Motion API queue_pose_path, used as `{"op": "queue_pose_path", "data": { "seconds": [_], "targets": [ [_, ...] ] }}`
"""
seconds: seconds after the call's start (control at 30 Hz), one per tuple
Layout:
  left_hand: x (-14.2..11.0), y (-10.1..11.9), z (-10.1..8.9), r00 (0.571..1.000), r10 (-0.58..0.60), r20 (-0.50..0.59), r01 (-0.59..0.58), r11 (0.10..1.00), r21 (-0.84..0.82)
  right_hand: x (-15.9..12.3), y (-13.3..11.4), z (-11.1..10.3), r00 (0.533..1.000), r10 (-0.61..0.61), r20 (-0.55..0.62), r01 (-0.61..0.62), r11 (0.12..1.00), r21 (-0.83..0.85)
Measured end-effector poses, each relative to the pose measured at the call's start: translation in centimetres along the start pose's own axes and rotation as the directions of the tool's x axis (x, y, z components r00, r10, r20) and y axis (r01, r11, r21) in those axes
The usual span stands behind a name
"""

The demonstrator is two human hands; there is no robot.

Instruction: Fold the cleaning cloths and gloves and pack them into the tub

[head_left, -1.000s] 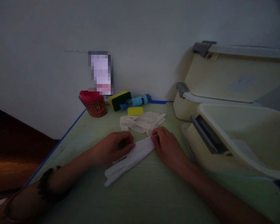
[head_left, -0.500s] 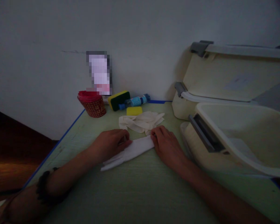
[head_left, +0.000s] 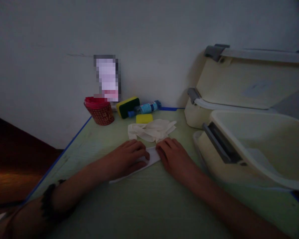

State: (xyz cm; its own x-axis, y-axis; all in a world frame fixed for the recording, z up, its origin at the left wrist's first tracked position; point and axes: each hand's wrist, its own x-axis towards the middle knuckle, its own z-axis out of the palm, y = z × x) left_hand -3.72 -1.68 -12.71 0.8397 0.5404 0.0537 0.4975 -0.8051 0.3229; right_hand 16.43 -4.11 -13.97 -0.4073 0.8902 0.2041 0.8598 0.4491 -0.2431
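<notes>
A narrow, folded white cloth (head_left: pixel 153 156) lies slantwise on the table, mostly covered by my hands. My left hand (head_left: pixel 128 156) rests over its left and middle part, fingers bent down and thumb at the near edge. At the far right end my right hand (head_left: pixel 173 153) closes its fingertips on the cloth. Just behind both hands lies a crumpled off-white heap (head_left: pixel 153 129) that looks like thin gloves. It touches or nearly touches my right fingertips; I cannot tell which.
A cream bin (head_left: pixel 214 114) with grey handle stands at right, before another cream box (head_left: pixel 192 114) with raised lid. Along the back are a red basket (head_left: pixel 102 114), a blurred-out upright panel (head_left: pixel 108 78), a green-yellow sponge (head_left: pixel 127 108), a yellow block (head_left: pixel 144 118) and a bottle (head_left: pixel 148 108).
My left hand has slid right along the white cloth and now covers more of it. My right hand has shifted slightly left, so the two hands are closer together.
</notes>
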Motion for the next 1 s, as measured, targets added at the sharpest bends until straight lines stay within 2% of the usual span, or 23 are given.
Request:
{"op": "queue_pose_path", "data": {
  "seconds": [0.13, 0.3, 0.37, 0.47, 0.6, 0.73, 0.83, 0.93, 1.0],
  "targets": [
    [-0.2, 0.2, -0.5, 0.998, -0.041, 0.048, 0.043, 0.998, -0.041, -0.1, 0.1, -0.3, 0.995, 0.098, 0.026, -0.094, 0.988, -0.126],
    [-0.5, 0.2, -0.9, 0.997, -0.058, 0.043, 0.064, 0.989, -0.135, -0.6, -0.2, -1.4, 0.954, 0.291, 0.065, -0.273, 0.940, -0.206],
    [-0.4, 0.1, -0.7, 0.995, -0.102, -0.012, 0.098, 0.976, -0.192, -0.7, -0.3, -1.7, 0.953, 0.295, 0.072, -0.278, 0.943, -0.181],
    [-0.2, -0.2, -0.5, 0.968, -0.226, -0.105, 0.201, 0.958, -0.206, -0.8, -0.3, -1.7, 0.963, 0.263, 0.063, -0.253, 0.958, -0.138],
    [-0.2, -0.2, -0.5, 0.962, -0.258, -0.089, 0.241, 0.957, -0.164, -0.8, 0.0, -1.0, 0.980, 0.198, 0.017, -0.196, 0.977, -0.078],
    [-0.3, 0.0, -0.5, 0.966, -0.244, -0.082, 0.230, 0.962, -0.148, -0.8, 0.2, -0.4, 0.988, 0.143, -0.054, -0.140, 0.989, 0.055],
    [-0.3, 0.3, -0.6, 0.977, -0.197, -0.077, 0.179, 0.965, -0.191, -0.7, -0.1, -0.3, 0.982, 0.159, -0.105, -0.125, 0.953, 0.276],
    [-0.2, 0.6, -0.7, 0.983, -0.182, -0.020, 0.162, 0.917, -0.364, -0.6, -0.4, -0.4, 0.966, 0.176, -0.191, -0.039, 0.826, 0.563],
    [-0.1, 0.7, -0.6, 0.976, -0.208, 0.066, 0.211, 0.825, -0.524, -0.5, -0.6, -0.2, 0.941, 0.228, -0.251, 0.026, 0.690, 0.723]
  ]
}}
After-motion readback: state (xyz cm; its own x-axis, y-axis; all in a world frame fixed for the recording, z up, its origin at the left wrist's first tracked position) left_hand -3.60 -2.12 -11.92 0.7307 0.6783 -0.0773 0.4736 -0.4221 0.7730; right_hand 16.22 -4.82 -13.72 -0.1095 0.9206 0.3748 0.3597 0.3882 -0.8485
